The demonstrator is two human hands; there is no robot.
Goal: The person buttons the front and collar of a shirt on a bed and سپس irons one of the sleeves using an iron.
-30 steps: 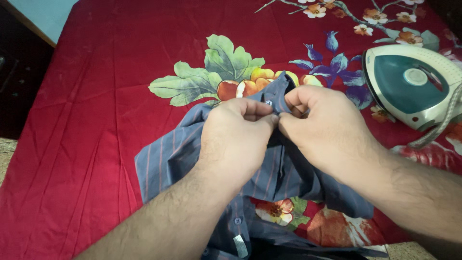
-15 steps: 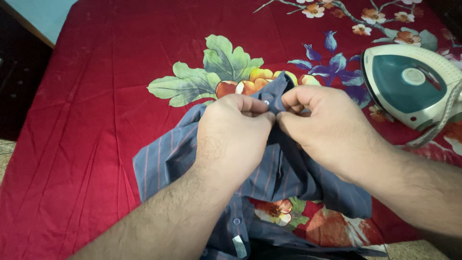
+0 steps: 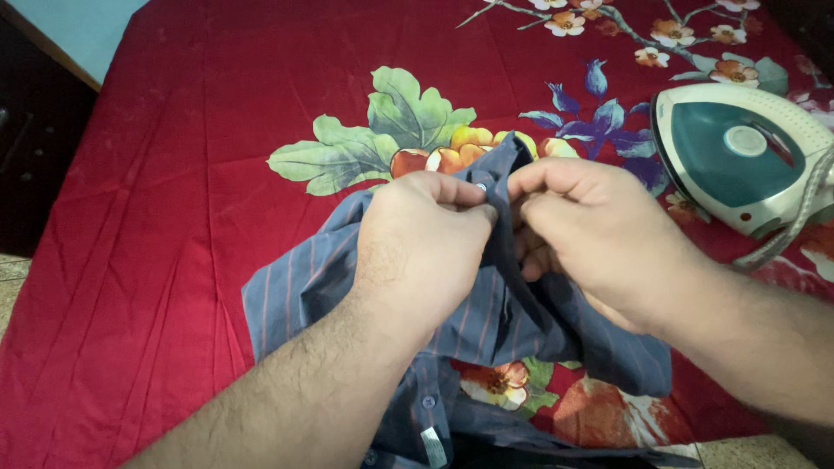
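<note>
A dark blue shirt with thin red stripes (image 3: 300, 282) lies bunched on a red flowered sheet. My left hand (image 3: 421, 243) pinches the shirt's button edge just below a small button (image 3: 481, 185). My right hand (image 3: 591, 230) grips the facing edge of the same shirt, fingertips almost touching the left hand's. Both hands hold the cloth slightly lifted off the sheet. More buttons and a small white label (image 3: 433, 443) show near the bottom edge.
A white and teal clothes iron (image 3: 738, 156) rests on its side at the right, its grey braided cord (image 3: 804, 208) running down past my right forearm. The red sheet (image 3: 156, 217) covers the whole surface; dark furniture stands at the far left.
My right hand's fingers have shifted a little down and inward along the shirt edge. The left hand has barely moved.
</note>
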